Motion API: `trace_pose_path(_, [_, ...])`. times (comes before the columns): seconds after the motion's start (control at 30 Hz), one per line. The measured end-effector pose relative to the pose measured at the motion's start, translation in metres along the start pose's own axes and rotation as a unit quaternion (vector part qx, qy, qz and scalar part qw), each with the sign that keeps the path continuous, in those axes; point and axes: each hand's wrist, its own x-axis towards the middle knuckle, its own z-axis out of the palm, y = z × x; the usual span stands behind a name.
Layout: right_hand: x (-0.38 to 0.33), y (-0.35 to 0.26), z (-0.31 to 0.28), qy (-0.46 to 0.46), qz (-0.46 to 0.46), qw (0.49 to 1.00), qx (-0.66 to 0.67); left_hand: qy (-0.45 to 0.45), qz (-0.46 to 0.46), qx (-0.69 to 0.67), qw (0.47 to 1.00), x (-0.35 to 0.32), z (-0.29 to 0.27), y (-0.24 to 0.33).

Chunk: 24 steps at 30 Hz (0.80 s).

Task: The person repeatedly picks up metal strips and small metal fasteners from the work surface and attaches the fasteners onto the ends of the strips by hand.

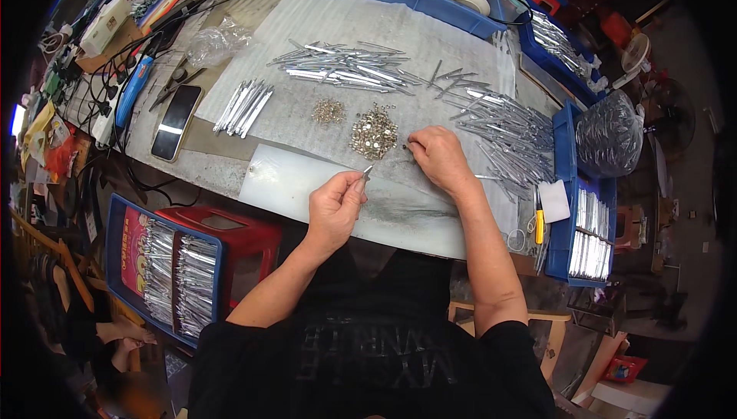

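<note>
The left hand [335, 208] is pinching a slim, pointed metal piece [368, 170] between closed thumb and forefinger, holding it above a smooth, milky board [280, 177]. The right hand [440, 156] is curling its fingers inward just beside a mound of small, shiny metal bits [374, 133]; whether they are gripping anything, I cannot tell. A smaller, coppery pile [328, 112] is lying nearby, and long silvery rods [345, 66] are heaping loosely across a thin, wrinkled white sheet [303, 16]. A lower-left blue tray [219, 281] is holding upright-looking rows of silvery pieces; a right-hand blue tray [566, 158] is carrying neater bundles. The left fingers are hiding most of their piece, and darkness is cutting off the surroundings.
</note>
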Motion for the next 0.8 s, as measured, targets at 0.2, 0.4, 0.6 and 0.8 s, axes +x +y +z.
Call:
trace_pose_path(0.2, [0.002, 0.0, 0.001, 0.013, -0.025, 0.999, 0.019, -0.002, -0.005, 0.002, 1.0, 0.0, 0.0, 0.001])
trace_pose_path(0.4, [0.002, 0.001, 0.014, 0.003, -0.04, 0.999, -0.026, -0.001, 0.002, -0.001, 1.0, 0.0, 0.0, 0.001])
trace_pose_path(0.6, [0.001, -0.006, 0.026, 0.023, 0.04, 0.994, -0.096, -0.002, 0.0, -0.014, 1.0, -0.001, 0.001, 0.005])
trace_pose_path(0.8, [0.008, -0.006, 0.026, 0.008, 0.079, 0.993, -0.089, 0.005, 0.037, 0.005, 0.999, 0.0, 0.0, 0.001])
